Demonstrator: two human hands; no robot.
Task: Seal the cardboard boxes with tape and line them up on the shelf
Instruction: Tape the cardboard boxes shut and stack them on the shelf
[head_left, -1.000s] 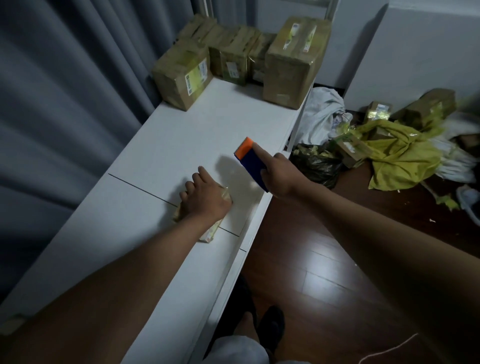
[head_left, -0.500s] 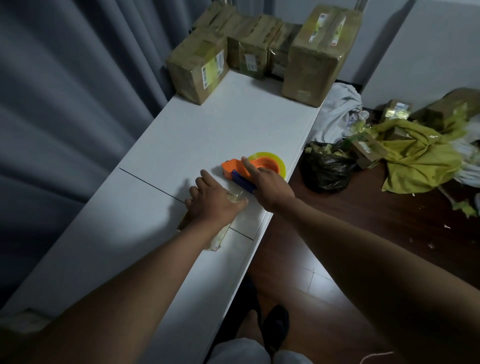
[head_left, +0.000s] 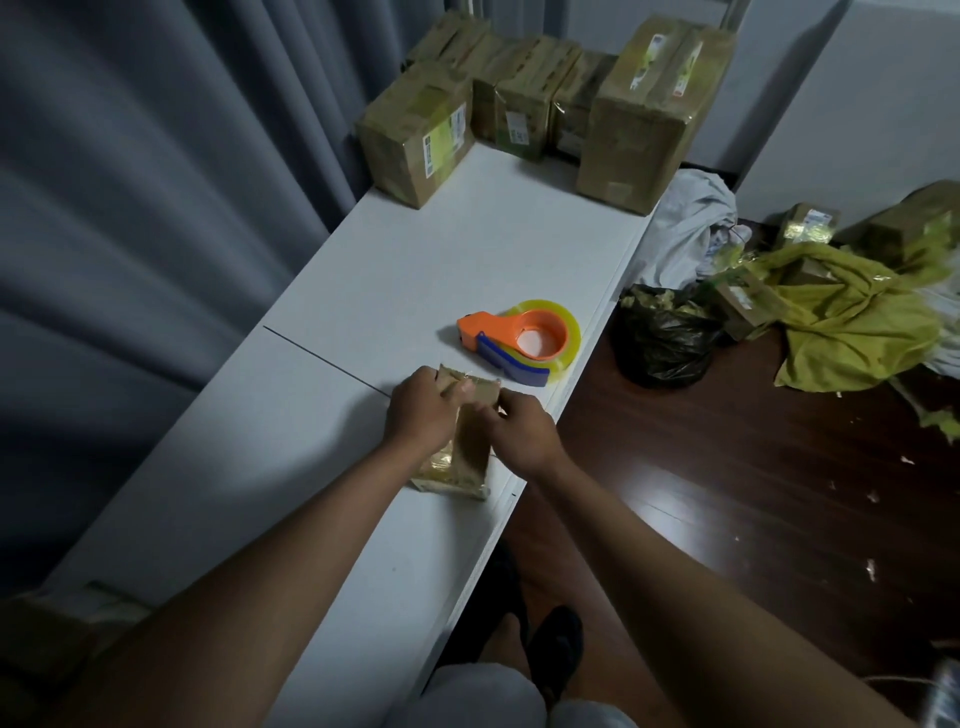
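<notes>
Both bare forearms reach forward side by side, the left hand (head_left: 420, 410) and right hand (head_left: 522, 428) close together, fingers curled, gripping a small box (head_left: 464, 447) between them.

small taped box (head_left: 464, 451) flat on shelf (head_left: 415, 270), pinched between both hands; tape dispenser (head_left: 522, 340) just beyond, untouched

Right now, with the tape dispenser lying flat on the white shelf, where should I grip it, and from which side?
Probably grip the blue handle of the tape dispenser, coming from above on the near side. It lies flat, with the handle curving along the near edge, closest to the right hand.
</notes>
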